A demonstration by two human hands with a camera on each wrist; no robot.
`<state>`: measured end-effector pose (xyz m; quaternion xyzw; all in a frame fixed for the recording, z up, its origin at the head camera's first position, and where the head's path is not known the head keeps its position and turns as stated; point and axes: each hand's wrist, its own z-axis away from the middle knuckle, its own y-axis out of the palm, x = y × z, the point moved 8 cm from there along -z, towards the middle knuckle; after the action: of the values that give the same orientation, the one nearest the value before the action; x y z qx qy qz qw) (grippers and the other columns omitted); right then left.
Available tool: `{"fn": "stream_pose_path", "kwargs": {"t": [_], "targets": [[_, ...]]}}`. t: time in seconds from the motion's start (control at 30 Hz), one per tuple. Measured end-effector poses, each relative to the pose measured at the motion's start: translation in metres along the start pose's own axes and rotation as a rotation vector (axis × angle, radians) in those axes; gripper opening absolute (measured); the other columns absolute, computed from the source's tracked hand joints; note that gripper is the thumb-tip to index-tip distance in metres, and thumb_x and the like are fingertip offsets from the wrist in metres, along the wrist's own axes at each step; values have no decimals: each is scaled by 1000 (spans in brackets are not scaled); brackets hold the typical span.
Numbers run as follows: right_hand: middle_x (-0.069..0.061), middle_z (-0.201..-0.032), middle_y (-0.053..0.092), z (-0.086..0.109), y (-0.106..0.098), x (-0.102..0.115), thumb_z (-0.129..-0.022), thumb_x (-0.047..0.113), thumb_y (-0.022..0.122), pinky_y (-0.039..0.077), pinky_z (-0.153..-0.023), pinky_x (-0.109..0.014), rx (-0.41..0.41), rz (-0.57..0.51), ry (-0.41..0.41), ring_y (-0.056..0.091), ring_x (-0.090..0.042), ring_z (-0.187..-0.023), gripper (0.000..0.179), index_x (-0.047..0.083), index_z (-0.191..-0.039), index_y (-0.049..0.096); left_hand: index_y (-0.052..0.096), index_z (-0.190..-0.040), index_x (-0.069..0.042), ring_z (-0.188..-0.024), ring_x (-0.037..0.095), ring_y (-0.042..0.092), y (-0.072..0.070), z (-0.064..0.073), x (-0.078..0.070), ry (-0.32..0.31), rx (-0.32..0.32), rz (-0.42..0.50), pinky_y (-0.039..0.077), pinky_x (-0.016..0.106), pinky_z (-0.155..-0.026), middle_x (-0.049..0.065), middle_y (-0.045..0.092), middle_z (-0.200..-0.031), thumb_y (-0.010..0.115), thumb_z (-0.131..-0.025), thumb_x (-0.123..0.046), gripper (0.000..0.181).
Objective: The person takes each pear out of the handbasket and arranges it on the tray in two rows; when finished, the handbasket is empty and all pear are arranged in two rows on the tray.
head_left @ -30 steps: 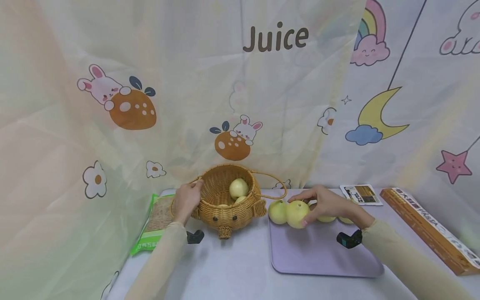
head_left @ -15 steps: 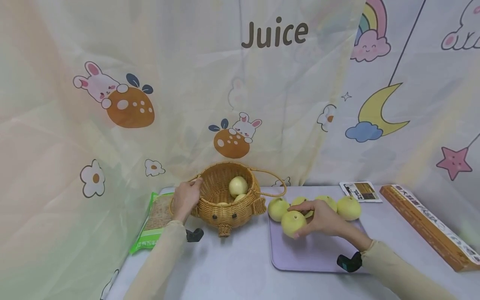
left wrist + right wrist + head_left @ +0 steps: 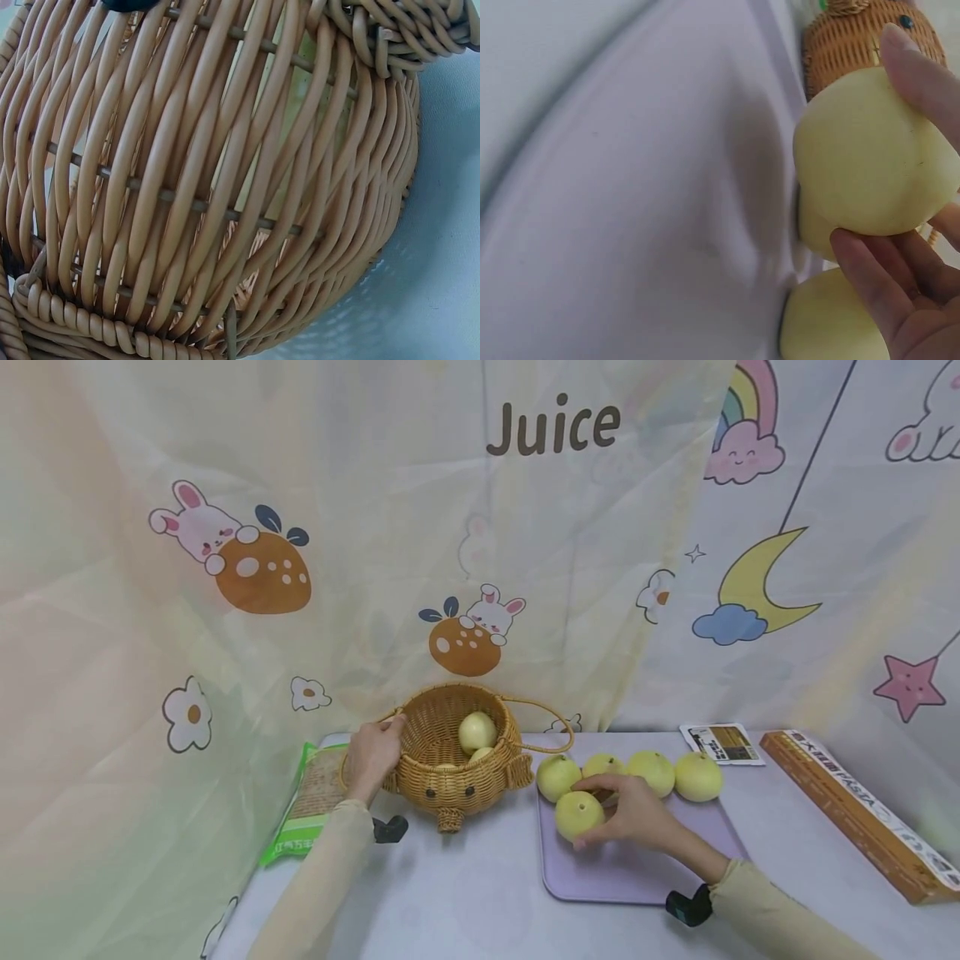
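Observation:
In the head view my left hand (image 3: 373, 756) grips the left rim of a wicker basket (image 3: 450, 789) with an animal face and trunk. Inside the basket lie pale pears (image 3: 477, 733), partly hidden by its wall. Its woven side (image 3: 187, 165) fills the left wrist view, where the fingers are out of sight. Over the left part of a purple tray (image 3: 600, 881), my right hand (image 3: 637, 814) holds a round yellow-green pear (image 3: 579, 817) between thumb and fingers. The right wrist view shows this pear (image 3: 874, 154) up close, with the thumb above and fingertips below.
Several more pears (image 3: 697, 777) sit in a row along the tray's back edge. A green-edged packet (image 3: 315, 793) lies left of the basket. At the right are a small white sachet (image 3: 722, 745) and a long orange box (image 3: 855, 814). A printed curtain (image 3: 375, 552) hangs behind.
My right hand has drawn the pear toward the front and slightly left, away from the row, so the pears behind show more. My left hand stays on the basket rim.

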<state>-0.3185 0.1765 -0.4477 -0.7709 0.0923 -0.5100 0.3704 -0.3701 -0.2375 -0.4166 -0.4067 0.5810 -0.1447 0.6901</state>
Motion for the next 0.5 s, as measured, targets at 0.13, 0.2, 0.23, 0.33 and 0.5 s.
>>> {"fn": "stream_pose_path", "kwargs": {"t": [0.13, 0.2, 0.23, 0.33, 0.5], "targets": [[-1, -111, 76, 1, 6, -1, -59, 44, 104, 61, -80, -28, -19, 3, -16, 71, -18, -100, 80, 7, -124, 74, 74, -133, -14, -61, 20, 44, 1, -1, 1, 0, -1, 0, 33, 36, -57, 1, 49, -66, 44, -110, -56, 57], [-2, -112, 76, 2, 8, -3, -59, 44, 105, 61, -80, -27, -30, 12, -21, 71, -16, -99, 82, 6, -125, 74, 74, -135, -15, -64, 21, 47, 0, -1, 1, -1, -3, -1, 33, 37, -58, 2, 51, -68, 44, -109, -57, 57], [-2, -112, 76, 2, 10, -4, -59, 44, 105, 61, -80, -27, -34, 16, -22, 71, -15, -99, 82, 6, -125, 73, 74, -134, -15, -65, 21, 47, 0, -1, 0, 1, -5, -3, 33, 37, -59, 3, 51, -69, 44, -109, -57, 57], [-2, -113, 76, 3, 13, -6, -58, 44, 105, 60, -79, -26, -48, 37, -13, 71, -13, -98, 83, 7, -125, 73, 78, -127, -15, -64, 21, 45, 0, -1, 0, 0, -6, -5, 33, 37, -59, 3, 48, -68, 44, -109, -57, 57], [-3, -111, 77, 3, 14, -10, -56, 46, 105, 60, -78, -26, -79, 49, 17, 72, -11, -94, 84, 8, -123, 73, 79, -124, -15, -65, 22, 45, -1, 0, 1, -2, -10, -1, 32, 37, -59, 2, 48, -68, 45, -109, -57, 56]]}}
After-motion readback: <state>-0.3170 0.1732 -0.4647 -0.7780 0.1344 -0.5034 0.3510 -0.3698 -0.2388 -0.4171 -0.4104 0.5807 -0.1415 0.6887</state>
